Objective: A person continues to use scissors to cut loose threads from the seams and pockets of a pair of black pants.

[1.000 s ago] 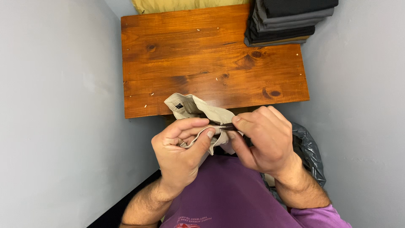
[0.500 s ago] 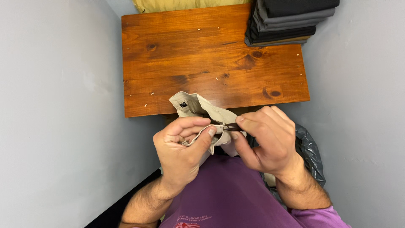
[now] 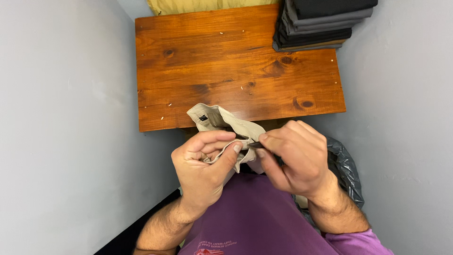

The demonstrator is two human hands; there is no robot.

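Left hand (image 3: pixel 204 163): thumb now lies flatter across the folded edge of the beige cloth (image 3: pixel 225 123), its tip closer to the right hand (image 3: pixel 293 158) than a second ago. Fingertips of both hands nearly meet over a small dark tool (image 3: pixel 255 144), whose tip points toward 9 o'clock. Cloth's free flap sits slightly further toward 11 o'clock, up against the near edge of the worktop (image 3: pixel 226 61).
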